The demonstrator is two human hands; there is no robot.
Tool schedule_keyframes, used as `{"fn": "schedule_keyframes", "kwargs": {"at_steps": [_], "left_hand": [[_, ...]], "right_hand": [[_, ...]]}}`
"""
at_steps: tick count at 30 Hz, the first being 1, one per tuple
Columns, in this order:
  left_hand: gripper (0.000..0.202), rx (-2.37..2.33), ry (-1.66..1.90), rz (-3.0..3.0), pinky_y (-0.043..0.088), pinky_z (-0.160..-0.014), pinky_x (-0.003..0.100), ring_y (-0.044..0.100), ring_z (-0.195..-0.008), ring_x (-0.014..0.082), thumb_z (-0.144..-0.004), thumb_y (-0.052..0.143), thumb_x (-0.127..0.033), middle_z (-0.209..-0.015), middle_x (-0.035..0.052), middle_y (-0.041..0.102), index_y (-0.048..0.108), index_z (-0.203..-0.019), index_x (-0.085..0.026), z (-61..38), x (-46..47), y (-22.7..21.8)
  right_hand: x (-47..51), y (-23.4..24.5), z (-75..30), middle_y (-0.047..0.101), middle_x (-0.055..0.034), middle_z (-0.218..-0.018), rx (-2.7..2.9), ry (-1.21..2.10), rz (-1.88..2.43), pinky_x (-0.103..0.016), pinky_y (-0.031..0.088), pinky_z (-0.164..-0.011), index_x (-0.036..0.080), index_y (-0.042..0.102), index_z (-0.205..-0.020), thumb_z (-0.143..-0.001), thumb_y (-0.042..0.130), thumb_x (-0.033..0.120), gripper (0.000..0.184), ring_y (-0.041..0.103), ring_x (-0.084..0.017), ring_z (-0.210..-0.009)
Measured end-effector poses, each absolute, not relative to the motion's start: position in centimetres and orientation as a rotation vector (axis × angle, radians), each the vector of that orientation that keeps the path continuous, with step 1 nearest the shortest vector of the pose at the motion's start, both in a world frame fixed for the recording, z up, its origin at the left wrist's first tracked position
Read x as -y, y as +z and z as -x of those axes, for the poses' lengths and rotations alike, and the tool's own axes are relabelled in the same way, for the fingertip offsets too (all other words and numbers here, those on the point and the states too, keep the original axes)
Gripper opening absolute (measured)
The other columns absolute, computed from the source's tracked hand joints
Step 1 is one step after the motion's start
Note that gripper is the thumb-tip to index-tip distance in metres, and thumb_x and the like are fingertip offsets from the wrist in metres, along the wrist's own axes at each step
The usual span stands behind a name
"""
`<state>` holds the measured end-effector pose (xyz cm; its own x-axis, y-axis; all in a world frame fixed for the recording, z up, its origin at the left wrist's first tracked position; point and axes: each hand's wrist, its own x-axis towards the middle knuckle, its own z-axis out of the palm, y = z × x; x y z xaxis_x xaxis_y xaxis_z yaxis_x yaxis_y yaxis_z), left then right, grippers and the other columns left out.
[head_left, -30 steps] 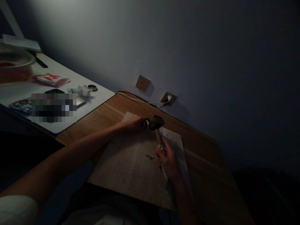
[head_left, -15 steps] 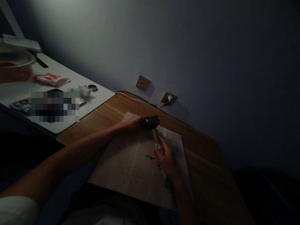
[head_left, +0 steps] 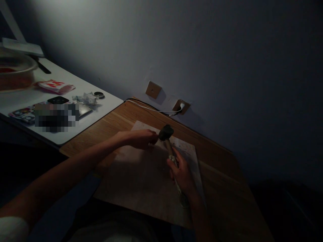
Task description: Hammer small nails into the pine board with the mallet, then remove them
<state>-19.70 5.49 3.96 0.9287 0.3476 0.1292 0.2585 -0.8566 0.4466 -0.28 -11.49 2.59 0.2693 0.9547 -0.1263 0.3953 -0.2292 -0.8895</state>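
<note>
My right hand (head_left: 182, 172) is wrapped round the handle of a hammer (head_left: 168, 145), whose dark, blocky head points away from me above a board. Just left of that head, my left hand (head_left: 144, 138) has its fingers curled together, with the fingertips close to the metal. Whatever those fingers may hold is hidden in the dim light. Beneath both hands lies the flat pale board (head_left: 141, 181), partly in shadow. No small metal pieces can be made out on it.
A wooden desk (head_left: 222, 188) carries the board. To the left, a white table (head_left: 101, 107) bears a phone (head_left: 24, 114), a red-and-white packet (head_left: 57, 86), crumpled plastic (head_left: 88, 98) and a clear bowl (head_left: 17, 79). Cables run to a wall socket (head_left: 181, 106).
My left hand has dropped slightly toward me, its wrist now bent. The hammer has shifted slightly right in my right hand. The small metal piece on the board no longer shows.
</note>
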Motion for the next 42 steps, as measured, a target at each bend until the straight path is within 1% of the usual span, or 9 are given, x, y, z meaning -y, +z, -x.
{"fn": "schedule_keyframes", "kwargs": {"at_steps": [3, 6, 11, 15, 18, 20, 22, 29, 42], "left_hand": [[0.015, -0.184, 0.239, -2.806, 0.045, -0.065, 0.029, 0.065, -0.077, 0.0179, -0.083, 0.075, -0.018, -0.096, 0.0049, 0.072, 0.066, -0.095, -0.021, 18.5, -1.4, 4.2], [0.019, -0.111, 0.221, -2.993, 0.049, -0.072, 0.034, 0.069, -0.083, 0.0232, -0.086, 0.073, -0.017, -0.100, 0.0096, 0.074, 0.068, -0.104, -0.019, 16.8, 1.6, 3.6], [0.021, -0.014, 0.385, -3.113, 0.051, -0.072, 0.038, 0.071, -0.078, 0.0254, -0.092, 0.062, -0.008, -0.088, 0.0120, 0.073, 0.068, -0.110, -0.016, 15.7, 2.9, 2.6], [0.018, 0.019, 0.415, -3.082, 0.051, -0.071, 0.037, 0.070, -0.075, 0.0248, -0.089, 0.062, -0.005, -0.085, 0.0112, 0.072, 0.069, -0.103, -0.015, 16.1, 1.9, 3.0], [0.025, -0.074, 0.403, -2.912, 0.051, -0.072, 0.028, 0.069, -0.081, 0.0194, -0.087, 0.063, -0.003, -0.094, 0.0085, 0.073, 0.070, -0.106, -0.017, 17.1, -0.8, 3.7], [0.026, -0.195, 0.485, -2.726, 0.050, -0.075, 0.023, 0.068, -0.083, 0.0144, -0.087, 0.063, -0.004, -0.099, 0.0048, 0.073, 0.070, -0.106, -0.020, 17.8, -3.5, 3.7], [0.022, -0.343, 0.592, -2.611, 0.049, -0.076, 0.021, 0.067, -0.083, 0.0124, -0.085, 0.061, -0.005, -0.098, 0.0026, 0.073, 0.071, -0.098, -0.020, 18.5, -6.3, 3.2], [0.026, -0.758, 0.659, -2.484, 0.048, -0.076, 0.020, 0.069, -0.080, 0.0122, -0.082, 0.059, -0.009, -0.090, 0.0003, 0.077, 0.077, -0.097, -0.020, 19.2, -10.2, -0.3], [0.022, -0.618, 0.720, -2.555, 0.048, -0.075, 0.020, 0.068, -0.081, 0.0131, -0.082, 0.059, -0.012, -0.092, 0.0022, 0.075, 0.075, -0.096, -0.019, 18.9, -9.9, -1.1]], "right_hand": [[11.4, 2.2, -0.4, 0.075, -0.0078, -0.106, 1.234, 0.739, 1.733, -0.034, 0.060, -0.067, 0.018, 0.061, -0.144, -0.085, 0.066, 0.043, 0.064, 0.073, -0.022, -0.079], [11.5, 1.9, -1.0, 0.067, -0.0122, -0.140, 1.235, 0.663, 1.677, -0.046, 0.048, -0.108, 0.019, 0.067, -0.137, -0.083, 0.070, 0.041, 0.058, 0.063, -0.031, -0.128], [11.8, 1.9, -1.5, 0.065, -0.0125, -0.144, 1.198, 0.725, 1.683, -0.051, 0.041, -0.115, 0.019, 0.064, -0.140, -0.084, 0.071, 0.043, 0.062, 0.059, -0.032, -0.134], [12.0, 2.0, -1.5, 0.067, -0.0112, -0.140, 1.186, 0.702, 1.667, -0.047, 0.048, -0.107, 0.021, 0.066, -0.138, -0.083, 0.071, 0.042, 0.059, 0.063, -0.031, -0.126], [12.2, 2.4, -1.1, 0.074, -0.0072, -0.107, 1.143, 0.731, 1.714, -0.035, 0.059, -0.071, 0.021, 0.065, -0.138, -0.083, 0.070, 0.044, 0.060, 0.072, -0.023, -0.085], [12.3, 2.8, -0.7, 0.066, 0.0016, -0.078, 1.090, 0.832, 1.737, -0.026, 0.047, -0.043, 0.021, 0.058, -0.146, -0.084, 0.068, 0.047, 0.068, 0.057, -0.014, -0.050], [12.3, 3.1, -0.4, 0.055, 0.0077, -0.067, 1.057, 0.907, 1.727, -0.021, 0.035, -0.033, 0.020, 0.051, -0.152, -0.084, 0.067, 0.049, 0.075, 0.042, -0.009, -0.038], [11.8, 3.7, 0.3, 0.054, 0.0080, -0.066, 1.086, 0.919, 1.698, -0.021, 0.036, -0.031, 0.013, 0.049, -0.151, -0.082, 0.066, 0.048, 0.079, 0.040, -0.008, -0.037], [11.6, 3.4, 0.8, 0.052, 0.0090, -0.066, 1.114, 0.949, 1.672, -0.020, 0.034, -0.031, 0.016, 0.050, -0.150, -0.085, 0.064, 0.045, 0.073, 0.040, -0.007, -0.037]]}}
